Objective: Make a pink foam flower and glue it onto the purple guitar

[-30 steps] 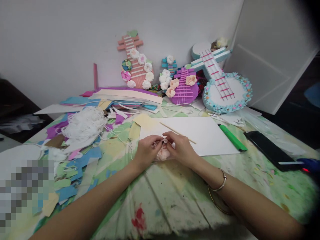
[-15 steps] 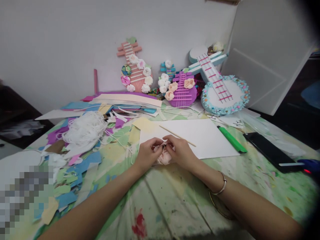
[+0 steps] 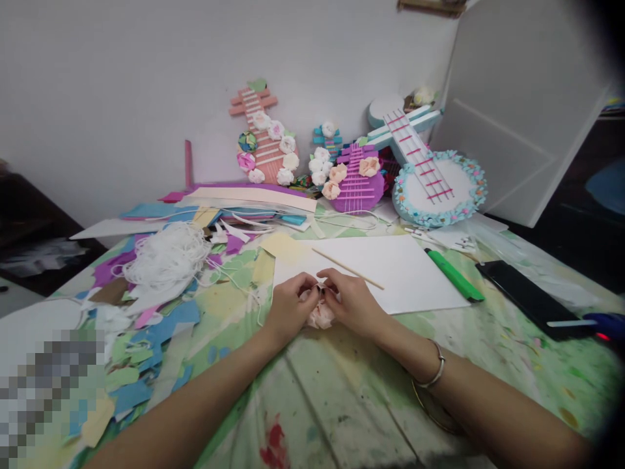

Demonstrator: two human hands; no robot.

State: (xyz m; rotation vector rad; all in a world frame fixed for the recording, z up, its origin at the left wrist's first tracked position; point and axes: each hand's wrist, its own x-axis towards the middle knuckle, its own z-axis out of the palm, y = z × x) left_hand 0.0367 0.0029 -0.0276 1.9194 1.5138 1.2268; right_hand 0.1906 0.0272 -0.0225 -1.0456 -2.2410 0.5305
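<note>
Both hands meet at table centre, the left hand (image 3: 289, 309) and right hand (image 3: 352, 301) pinching a pale pink paper flower (image 3: 320, 315) between their fingertips, just before the white sheet (image 3: 400, 267)

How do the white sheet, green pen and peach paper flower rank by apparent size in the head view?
1. white sheet
2. green pen
3. peach paper flower, partly hidden by left hand and right hand, so less sure

Head-worn view, forward and down, close over the table (image 3: 342, 404)
</note>
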